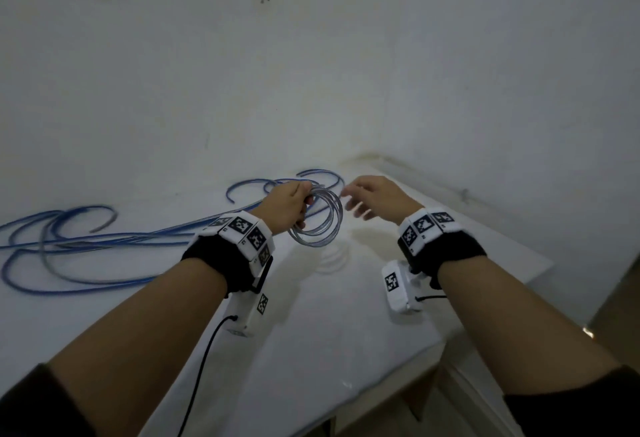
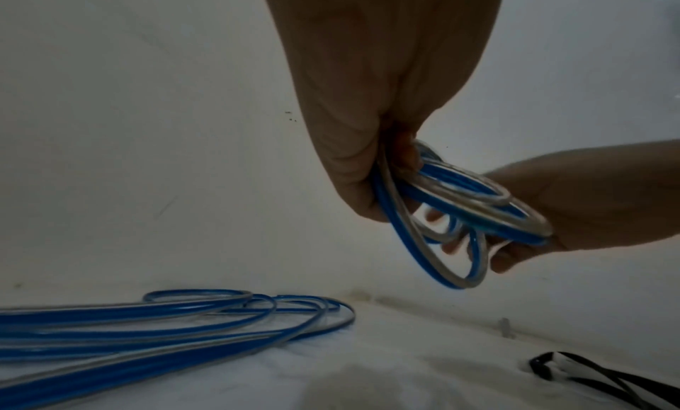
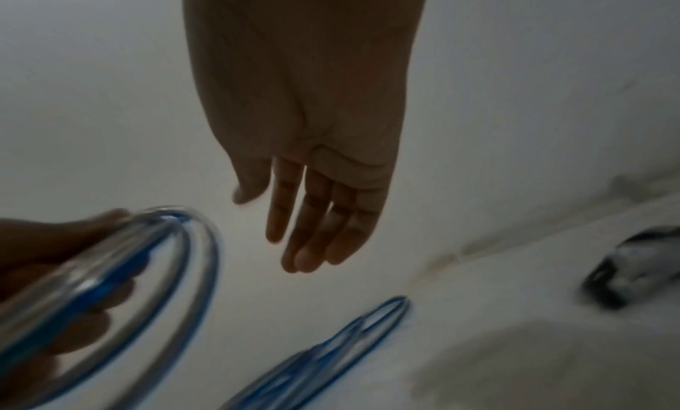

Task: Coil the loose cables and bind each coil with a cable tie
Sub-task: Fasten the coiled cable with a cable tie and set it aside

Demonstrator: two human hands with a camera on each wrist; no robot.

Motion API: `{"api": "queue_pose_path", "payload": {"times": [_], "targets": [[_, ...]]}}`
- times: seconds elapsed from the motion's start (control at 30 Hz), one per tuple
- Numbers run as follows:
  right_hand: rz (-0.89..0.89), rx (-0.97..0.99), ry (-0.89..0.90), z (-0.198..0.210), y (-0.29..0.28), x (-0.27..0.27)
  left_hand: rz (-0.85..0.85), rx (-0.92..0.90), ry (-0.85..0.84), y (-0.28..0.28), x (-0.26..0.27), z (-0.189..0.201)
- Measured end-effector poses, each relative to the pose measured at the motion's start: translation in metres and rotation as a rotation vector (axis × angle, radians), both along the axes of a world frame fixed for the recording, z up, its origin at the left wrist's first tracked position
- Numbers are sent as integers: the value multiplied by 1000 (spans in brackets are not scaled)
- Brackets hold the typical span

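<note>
Left hand [image 1: 285, 206]: fingers curled around the top of the coil [image 1: 317, 220], centre of the head view; grip at one point, presumably to stop the loops springing apart.
Coil: several blue-and-clear loops, hanging below the fist, clear of the table [image 1: 311, 332]; shadow beneath it.
Right hand [image 1: 375, 199]: just right of the coil, fingers [image 3: 313, 227] straight and relaxed, holding nothing; contact with the coil not certain in the left wrist view.
Likely reason: freed to fetch the next length or a tie.
Loose cable [image 1: 79, 239]: same blue-and-clear kind, sprawled at left of the head view, running toward the left hand; winding judged unfinished.
Black item [image 3: 633, 265]: right edge of the right wrist view, blurred; possibly ties, cannot tell.
Containers: none seen.
Binding: not yet done.
</note>
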State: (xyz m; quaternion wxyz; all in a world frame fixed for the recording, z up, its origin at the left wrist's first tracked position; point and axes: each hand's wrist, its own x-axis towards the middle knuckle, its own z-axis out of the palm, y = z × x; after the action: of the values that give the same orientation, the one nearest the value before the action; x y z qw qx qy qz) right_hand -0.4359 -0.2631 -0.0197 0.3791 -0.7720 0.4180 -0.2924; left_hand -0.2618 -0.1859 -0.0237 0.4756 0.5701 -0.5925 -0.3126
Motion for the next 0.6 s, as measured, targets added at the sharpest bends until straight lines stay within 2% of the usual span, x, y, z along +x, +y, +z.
{"api": "queue_pose_path", "payload": {"times": [0.13,0.17,0.23,0.47,0.6], "targets": [[-92,-100,664,-7,-28,-59,-29,-11,-54,-10,-16,-6],[-81,-112,800,-10,-31,-70,-33,-7,-61,-13,-19,-8],[-52,-134,956,-17,-33,-83,-30,4,-38,-17,-23,-11],[-27,-72,1118,-31,-34,-88,-27,40,-14,-20,-31,-18],[-39,-209,1041,-30,-34,-87,-5,31,-6,-17,-26,-16]]}}
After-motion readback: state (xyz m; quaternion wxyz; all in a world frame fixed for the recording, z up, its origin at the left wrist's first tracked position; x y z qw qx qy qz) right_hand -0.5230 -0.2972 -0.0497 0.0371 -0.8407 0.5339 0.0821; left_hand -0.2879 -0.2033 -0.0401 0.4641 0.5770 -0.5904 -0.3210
